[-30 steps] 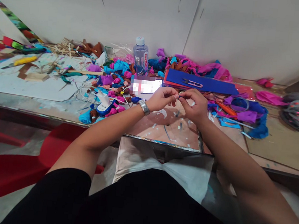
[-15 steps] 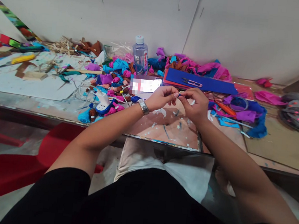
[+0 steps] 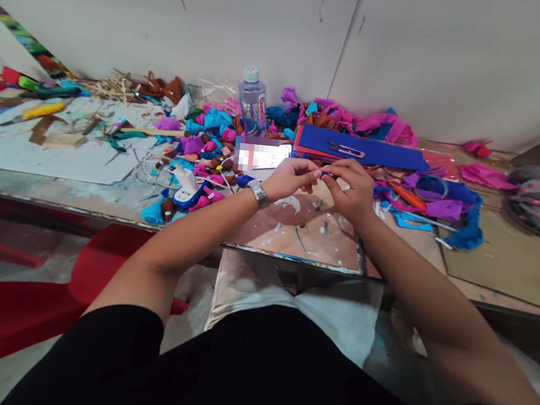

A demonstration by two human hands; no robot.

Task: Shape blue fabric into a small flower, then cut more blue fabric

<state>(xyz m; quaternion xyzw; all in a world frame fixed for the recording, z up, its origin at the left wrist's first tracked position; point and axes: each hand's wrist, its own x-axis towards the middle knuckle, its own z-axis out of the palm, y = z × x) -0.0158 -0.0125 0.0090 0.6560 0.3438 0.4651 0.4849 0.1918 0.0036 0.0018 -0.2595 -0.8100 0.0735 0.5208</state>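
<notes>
My left hand (image 3: pixel 295 178), with a metal watch on its wrist, meets my right hand (image 3: pixel 351 188) above the table. Fingertips of both hands are closed on a small dark blue piece (image 3: pixel 324 174), mostly hidden by the fingers; it looks like crepe paper. Just beyond them, a pair of thread snips (image 3: pixel 346 149) lies on a flat blue strip (image 3: pixel 389 155), which rests over red sheets. A lit phone (image 3: pixel 277 155) is behind my left hand. Small rolled paper buds (image 3: pixel 192 144) in pink, purple, blue and brown lie to the left.
A plastic bottle (image 3: pixel 251 105) stands upright near the wall. A white-and-blue power strip (image 3: pixel 187 194) with cables sits at left. A roll of tape (image 3: pixel 431 187) and an orange cutter (image 3: pixel 407 195) lie among purple and blue paper at right. Red chairs (image 3: pixel 102 256) stand lower left.
Both hands stay together in nearly the same place, with a slight shift of the fingers around the blue piece. Nothing on the table has visibly moved.
</notes>
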